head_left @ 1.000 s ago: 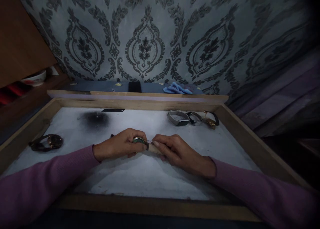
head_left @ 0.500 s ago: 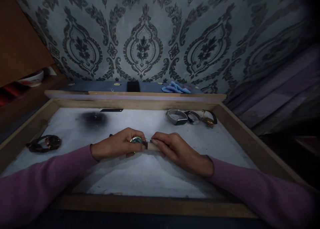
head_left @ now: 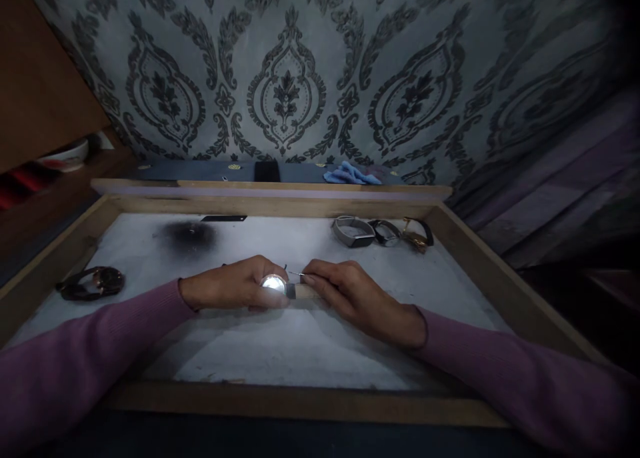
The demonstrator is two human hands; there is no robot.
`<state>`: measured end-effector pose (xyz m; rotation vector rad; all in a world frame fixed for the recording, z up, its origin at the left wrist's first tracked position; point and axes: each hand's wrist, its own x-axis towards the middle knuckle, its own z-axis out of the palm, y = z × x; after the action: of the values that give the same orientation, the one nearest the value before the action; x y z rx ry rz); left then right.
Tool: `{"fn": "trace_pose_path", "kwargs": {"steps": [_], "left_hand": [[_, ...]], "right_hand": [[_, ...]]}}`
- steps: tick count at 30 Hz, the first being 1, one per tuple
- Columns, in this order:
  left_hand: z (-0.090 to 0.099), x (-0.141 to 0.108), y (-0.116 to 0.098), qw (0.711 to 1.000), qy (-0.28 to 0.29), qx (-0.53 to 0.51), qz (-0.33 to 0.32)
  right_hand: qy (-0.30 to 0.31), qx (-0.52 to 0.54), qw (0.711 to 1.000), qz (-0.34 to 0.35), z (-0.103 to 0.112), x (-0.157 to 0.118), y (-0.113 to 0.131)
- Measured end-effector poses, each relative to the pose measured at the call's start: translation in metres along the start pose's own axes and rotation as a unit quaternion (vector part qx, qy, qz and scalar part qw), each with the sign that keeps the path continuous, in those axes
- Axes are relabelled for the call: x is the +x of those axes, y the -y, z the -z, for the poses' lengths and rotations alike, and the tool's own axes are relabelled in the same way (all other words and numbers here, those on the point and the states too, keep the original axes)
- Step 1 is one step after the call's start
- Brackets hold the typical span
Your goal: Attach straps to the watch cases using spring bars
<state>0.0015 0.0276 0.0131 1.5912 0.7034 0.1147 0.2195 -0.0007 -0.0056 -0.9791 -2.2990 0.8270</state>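
My left hand (head_left: 246, 283) is closed around a wristwatch (head_left: 273, 285), its round dial bright white with glare. A small dark bit sticks up beside the left fingertips; I cannot make out what it is. From the watch's right side a dark and pale beige strap (head_left: 303, 291) runs toward my right hand (head_left: 350, 297). That hand is closed in a pinch on a thin pointed metal tool (head_left: 297, 273), whose tip points left, just above the strap and apart from the dial. The rest of the tool is hidden by the fingers.
A wooden-edged tray (head_left: 310, 401) with a white bottom surrounds the hands. At its left lies a dark watch (head_left: 93, 283); at the back right, a grey-banded watch (head_left: 353, 233) and others. Toward the back lies a black strip (head_left: 223, 218). Behind the tray is a blue cloth (head_left: 351, 173).
The dial has turned from greenish to bright white with glare as the watch tilted slightly. The tool's tip now shows more clearly, angled a little upward. Both hands stay closed in nearly the same place.
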Motion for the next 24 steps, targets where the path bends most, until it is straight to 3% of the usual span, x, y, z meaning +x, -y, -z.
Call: {"fn": "trace_pose_path", "kwargs": {"steps": [24], "left_hand": [[0.0070, -0.0048, -0.0069, 1.000, 0.008, -0.003, 0.029]], "right_hand": [[-0.027, 0.004, 1.000, -0.004, 0.0021, 0.0019, -0.0025]]}}
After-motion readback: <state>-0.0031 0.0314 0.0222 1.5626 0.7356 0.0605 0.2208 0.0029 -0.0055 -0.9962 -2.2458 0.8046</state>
